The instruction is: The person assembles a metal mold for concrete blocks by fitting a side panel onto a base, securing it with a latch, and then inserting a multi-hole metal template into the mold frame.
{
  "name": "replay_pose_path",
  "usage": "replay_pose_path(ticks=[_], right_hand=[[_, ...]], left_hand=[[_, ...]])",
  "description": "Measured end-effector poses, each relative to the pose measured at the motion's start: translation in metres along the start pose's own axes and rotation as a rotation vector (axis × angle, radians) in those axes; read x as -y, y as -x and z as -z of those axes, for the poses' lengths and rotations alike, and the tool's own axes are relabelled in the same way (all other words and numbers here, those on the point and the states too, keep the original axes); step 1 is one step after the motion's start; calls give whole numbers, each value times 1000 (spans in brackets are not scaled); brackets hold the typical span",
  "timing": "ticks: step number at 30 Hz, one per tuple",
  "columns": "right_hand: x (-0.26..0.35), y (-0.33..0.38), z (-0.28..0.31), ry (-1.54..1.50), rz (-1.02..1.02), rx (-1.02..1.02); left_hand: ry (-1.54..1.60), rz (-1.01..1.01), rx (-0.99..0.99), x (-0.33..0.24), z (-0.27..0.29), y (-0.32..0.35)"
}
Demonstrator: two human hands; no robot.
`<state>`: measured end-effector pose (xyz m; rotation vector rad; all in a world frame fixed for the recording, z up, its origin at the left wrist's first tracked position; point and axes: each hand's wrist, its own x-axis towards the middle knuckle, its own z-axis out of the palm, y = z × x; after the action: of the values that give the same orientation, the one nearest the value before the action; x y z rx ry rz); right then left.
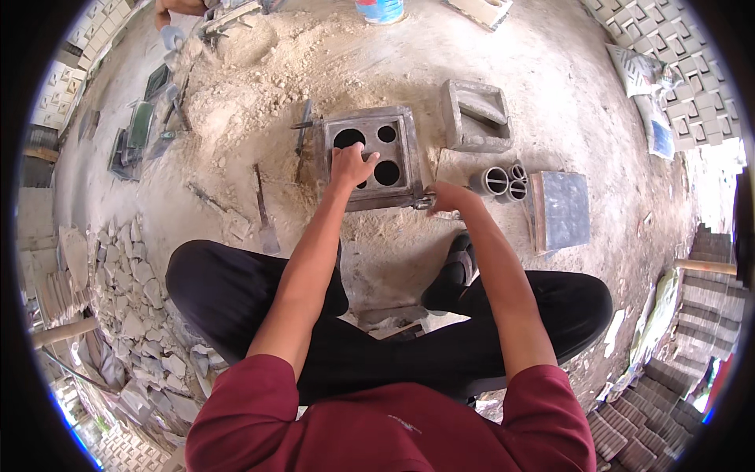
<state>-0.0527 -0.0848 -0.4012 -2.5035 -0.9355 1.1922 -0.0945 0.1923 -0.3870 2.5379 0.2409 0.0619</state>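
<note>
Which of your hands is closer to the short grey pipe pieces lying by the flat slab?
Right. The right hand sits at the square mould's lower right corner, just left of the pipe pieces. The left hand rests on the mould's holed top, farther left.

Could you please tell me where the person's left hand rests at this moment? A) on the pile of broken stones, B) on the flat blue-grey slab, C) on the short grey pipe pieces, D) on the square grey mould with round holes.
D: the left hand lies on top of the square grey mould with round holes, over its lower left hole, while the right hand is at the mould's lower right corner.
</note>
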Motion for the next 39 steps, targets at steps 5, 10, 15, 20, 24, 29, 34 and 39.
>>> replay_pose_path(ticks=[5,10,15,20,24,29,34,39], right_hand=[[4,-3,-16,131,-9,-182],[16,-2,-3,214,-36,-141],[18,4,-21,312,-51,-236],[18,12,-38,260,23,-508],[11,8,-43,269,20,-421],[11,11,-48,203,5,-503],[16,8,-46,155,-11,-492],[20,9,-48,83,-74,-467]], left_hand=[[10,-3,-39,2,-2,1],[9,26,3,4,-1,-2],[0,13,-13,3,-5,-1],[-4,56,70,3,-3,-5],[-29,7,-66,3,-6,-4],[-74,89,-26,-10,-6,-4],[-211,75,-179,-16,-12,-3],[-269,101,-186,-18,-14,-4]])
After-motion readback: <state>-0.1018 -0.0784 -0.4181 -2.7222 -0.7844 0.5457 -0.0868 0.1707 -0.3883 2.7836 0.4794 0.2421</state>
